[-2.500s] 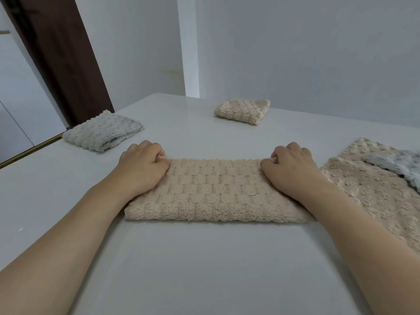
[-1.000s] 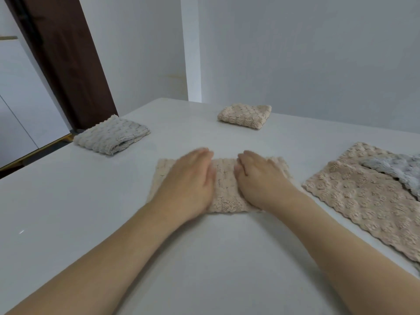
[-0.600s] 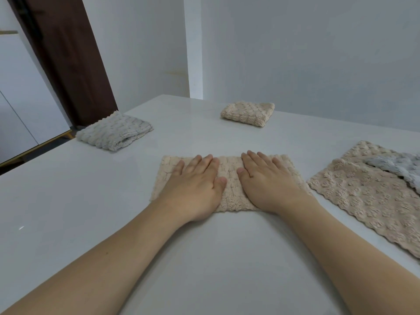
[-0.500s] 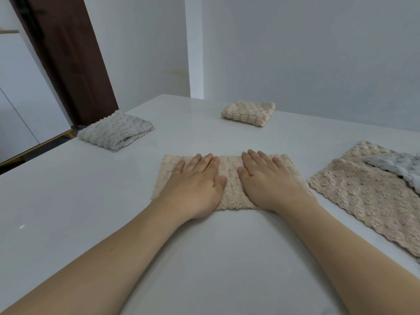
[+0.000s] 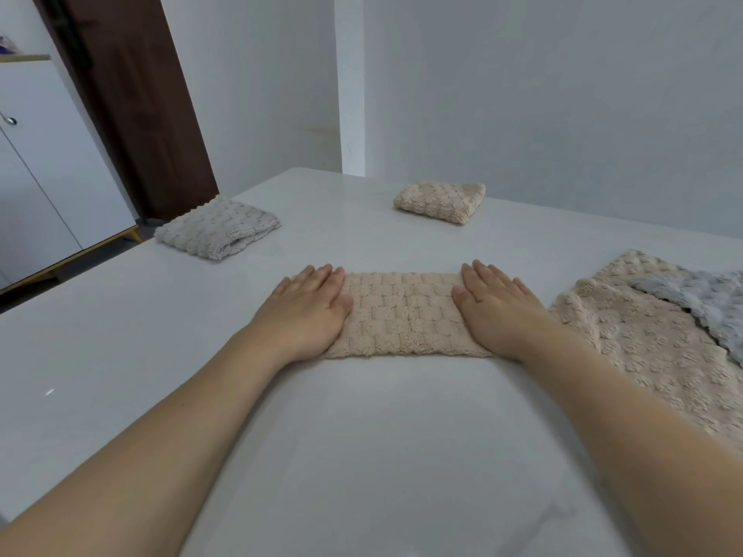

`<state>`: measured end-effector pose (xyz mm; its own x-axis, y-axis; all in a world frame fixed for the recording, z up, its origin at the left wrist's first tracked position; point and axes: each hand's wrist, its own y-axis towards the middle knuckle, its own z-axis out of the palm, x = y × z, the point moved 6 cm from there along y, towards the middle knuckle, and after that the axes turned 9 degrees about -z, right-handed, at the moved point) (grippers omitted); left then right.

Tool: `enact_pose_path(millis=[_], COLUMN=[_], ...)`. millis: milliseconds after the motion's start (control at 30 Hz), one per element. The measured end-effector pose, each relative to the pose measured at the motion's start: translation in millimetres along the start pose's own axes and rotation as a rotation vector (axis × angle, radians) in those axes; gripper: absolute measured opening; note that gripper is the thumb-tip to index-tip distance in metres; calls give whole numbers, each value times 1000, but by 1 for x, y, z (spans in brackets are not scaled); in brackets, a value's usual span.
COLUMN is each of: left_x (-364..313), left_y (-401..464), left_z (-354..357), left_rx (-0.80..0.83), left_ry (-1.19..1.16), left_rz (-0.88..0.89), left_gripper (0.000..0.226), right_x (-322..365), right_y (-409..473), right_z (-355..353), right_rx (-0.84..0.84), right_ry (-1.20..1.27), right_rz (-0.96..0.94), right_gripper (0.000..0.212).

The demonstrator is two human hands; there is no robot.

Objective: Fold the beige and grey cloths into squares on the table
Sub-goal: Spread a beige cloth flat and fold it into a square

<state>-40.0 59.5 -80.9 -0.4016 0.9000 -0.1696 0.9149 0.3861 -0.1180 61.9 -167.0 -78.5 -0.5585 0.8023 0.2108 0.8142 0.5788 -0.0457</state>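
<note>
A beige cloth (image 5: 404,313), folded into a long strip, lies flat on the white table (image 5: 362,456) in front of me. My left hand (image 5: 307,313) presses flat on its left end, fingers straight. On its right end my right hand (image 5: 496,311) lies flat in the same way. A folded grey cloth (image 5: 219,231) sits at the far left of the table. A folded beige square (image 5: 440,201) rests at the back. At the right an unfolded beige cloth (image 5: 651,347) is spread out, with a grey cloth (image 5: 707,303) lying partly over it.
The table's left edge runs close to the grey folded cloth. Beyond it stand a dark brown door frame (image 5: 136,102) and a white cabinet (image 5: 44,166). White walls rise right behind the table's back edge.
Both hands have slid apart from the middle of the beige strip to its two ends, staying flat on it. Before that, the cloth was folded into this narrower strip.
</note>
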Motion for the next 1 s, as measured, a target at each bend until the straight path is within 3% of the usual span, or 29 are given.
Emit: enact_pose_path(millis=[233,333,400,500,633,767,867,1000], left_x=[-5,-6,-18,-58,-68,-65,-68,-65], left_y=[-2,-2,3,-2,-8,-5,-8,-6], left_z=[1,-8,-24,-30,12,6,8,9], left_rx=[1,66,16,-137,-67,-100,-103,-113], left_ry=[48,188,258,130,77,67,75,76], left_rz=[-3,-23,-30,36,67,72,88,77], left_gripper=[58,61,63,62,61,61,61,60], right_x=[-1,2,5,4,3,7,27,59], right_y=[-2,-4,-4,-3,0,-3,-6,-12], right_z=[0,-1,-2,-1,1,-5,-19,-4], right_rx=[-63,-75,-72,-76,-69,-34,-122,-101], right_ry=[-12,-5,-5,-7,-11,-54,-180,-66], right_rz=[10,10,7,12,0,5,-74,-163], right_gripper=[59,59,59,59,59,59,58,57])
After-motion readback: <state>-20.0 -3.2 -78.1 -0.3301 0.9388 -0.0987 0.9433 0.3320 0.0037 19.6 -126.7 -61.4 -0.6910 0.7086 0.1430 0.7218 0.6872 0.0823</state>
